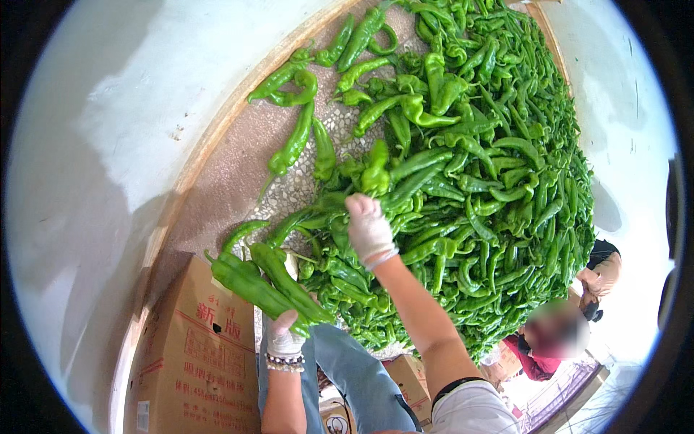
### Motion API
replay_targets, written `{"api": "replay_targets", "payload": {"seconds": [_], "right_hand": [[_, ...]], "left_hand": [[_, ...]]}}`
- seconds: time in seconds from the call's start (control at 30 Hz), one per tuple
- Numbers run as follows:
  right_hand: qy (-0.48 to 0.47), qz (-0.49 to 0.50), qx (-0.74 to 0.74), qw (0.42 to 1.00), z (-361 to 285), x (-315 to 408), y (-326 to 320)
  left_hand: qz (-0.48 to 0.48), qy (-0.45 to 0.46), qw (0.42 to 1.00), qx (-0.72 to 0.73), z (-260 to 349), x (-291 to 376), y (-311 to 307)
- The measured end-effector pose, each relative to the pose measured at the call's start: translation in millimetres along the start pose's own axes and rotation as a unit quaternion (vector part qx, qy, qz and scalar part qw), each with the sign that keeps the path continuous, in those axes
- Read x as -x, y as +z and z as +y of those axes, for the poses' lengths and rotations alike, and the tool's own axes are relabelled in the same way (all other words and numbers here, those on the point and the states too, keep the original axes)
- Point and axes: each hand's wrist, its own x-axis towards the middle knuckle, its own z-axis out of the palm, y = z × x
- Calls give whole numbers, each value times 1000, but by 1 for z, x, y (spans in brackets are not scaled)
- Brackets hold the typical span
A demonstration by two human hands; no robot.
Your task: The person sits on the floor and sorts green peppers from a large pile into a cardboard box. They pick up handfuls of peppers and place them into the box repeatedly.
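Wearing a pale glove and beaded bracelets, my left hand (286,339) is closed around the ends of several long green peppers (255,285), which point up and to the left. My right hand (371,228), also in a pale glove, reaches over a big heap of green peppers (488,179). Its fingers are curled at the lower end of a slightly blurred, crumpled green pepper (375,176). Loose peppers (295,138) lie left of the heap on the speckled floor (347,122).
A printed cardboard box (198,352) stands at lower left, below my left hand's peppers. Another carton (406,380) is beside my legs. A person in red (537,363) and another person (604,271) are at the heap's lower right edge. White walls (108,97) border the floor.
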Motion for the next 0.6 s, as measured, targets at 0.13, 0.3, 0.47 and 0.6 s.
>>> {"api": "replay_targets", "payload": {"seconds": [0.13, 0.3, 0.47, 0.6], "right_hand": [[-73, -96, -216, 969, -26, 56, -6], [28, -169, -242, 955, 7, 55, -27], [152, 71, -138, 976, 64, 3, -25], [303, -11, -94, 948, 44, -16, 10]], "left_hand": [[41, -15, 999, -20, 3, -1, -2], [47, -3, 998, -41, 6, -1, -1], [58, 7, 997, -50, 7, 3, 6], [57, 17, 997, -44, 3, 2, 7]]}}
